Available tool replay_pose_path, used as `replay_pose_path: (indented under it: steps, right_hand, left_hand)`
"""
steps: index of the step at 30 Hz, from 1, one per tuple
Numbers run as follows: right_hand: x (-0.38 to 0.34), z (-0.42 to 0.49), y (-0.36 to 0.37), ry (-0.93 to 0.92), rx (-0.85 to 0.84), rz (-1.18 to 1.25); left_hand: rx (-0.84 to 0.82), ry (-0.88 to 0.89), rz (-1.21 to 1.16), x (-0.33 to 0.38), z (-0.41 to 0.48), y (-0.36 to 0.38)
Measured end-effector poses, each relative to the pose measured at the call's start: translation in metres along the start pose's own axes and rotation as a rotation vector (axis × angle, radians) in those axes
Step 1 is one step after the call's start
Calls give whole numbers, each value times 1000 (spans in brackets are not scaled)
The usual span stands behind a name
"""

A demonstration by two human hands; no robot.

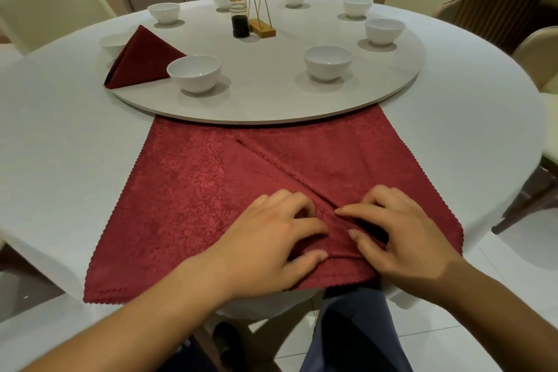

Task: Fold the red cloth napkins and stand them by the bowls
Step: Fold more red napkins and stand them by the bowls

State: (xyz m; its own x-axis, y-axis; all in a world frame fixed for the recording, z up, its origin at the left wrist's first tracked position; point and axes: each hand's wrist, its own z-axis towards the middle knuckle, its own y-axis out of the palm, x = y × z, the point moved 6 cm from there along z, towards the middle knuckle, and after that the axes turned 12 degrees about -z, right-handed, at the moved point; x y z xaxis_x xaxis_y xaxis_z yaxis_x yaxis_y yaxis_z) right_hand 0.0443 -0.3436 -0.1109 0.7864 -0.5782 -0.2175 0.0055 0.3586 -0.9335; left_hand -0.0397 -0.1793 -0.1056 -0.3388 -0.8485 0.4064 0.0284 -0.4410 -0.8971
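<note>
Item 1, flat napkin (193, 190): dark red cloth, woven leaf pattern, pinked zigzag edges. It lies spread on the near side of the table (60, 136), far edge tucked under the rim of the turntable (271, 100), near edge just over the table's lip. One flap is folded across it, leaving a diagonal seam that runs down to my hands.

Handling, by my judgement: light, soft and limp, yet with body enough to keep a pressed crease. It slides readily on the smooth tablecloth, so best taken at the fold lines and corners, never mid-panel.

Item 2, left hand (265, 238): fingers curled down on the cloth, thumb low at the near edge, pinching a raised ridge of fabric.

Item 3, right hand (401, 238): forefinger and thumb reach to the same ridge and nip it, other fingers curled beneath.

Item 4, standing napkin (142, 60): same red cloth, folded to a pointed tent, upright on the turntable, touching the nearest bowl (194, 72).

Item 5, other bowls, e.g. (327, 62): white, glossy, round and small-footed, ringed round the turntable; fragile, and none of these has a napkin beside it

Item 6, centre: dark sauce bottle (240, 16), wooden stand (262, 28)
</note>
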Motion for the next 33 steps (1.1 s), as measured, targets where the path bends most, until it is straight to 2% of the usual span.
replay_pose_path:
  steps: [4,10,14,20,23,28,31,33]
  right_hand:
    - [10,-6,-12,-44,-64,201]
    - [20,-13,-14,-84,-158,246]
    - [20,-14,-14,-64,-152,243]
    - [3,-21,-15,-109,29,152]
    - [-19,-31,1,-240,153,-2]
    - [-25,-38,2,-309,340,-95]
    - [-26,-41,3,-322,349,-105]
    - [-21,-45,2,-288,303,-9]
  left_hand:
    - [-11,20,65,0,0,0]
    - [-18,72,20,8,6,-6]
    - [56,156,29,12,5,-7]
    - [52,200,131,7,-8,-21]
    - [13,151,173,10,-14,-9]
    - [-28,68,186,12,-19,15]
    - [-30,23,108,13,-20,16]
    - [-38,-14,27,14,-20,16]
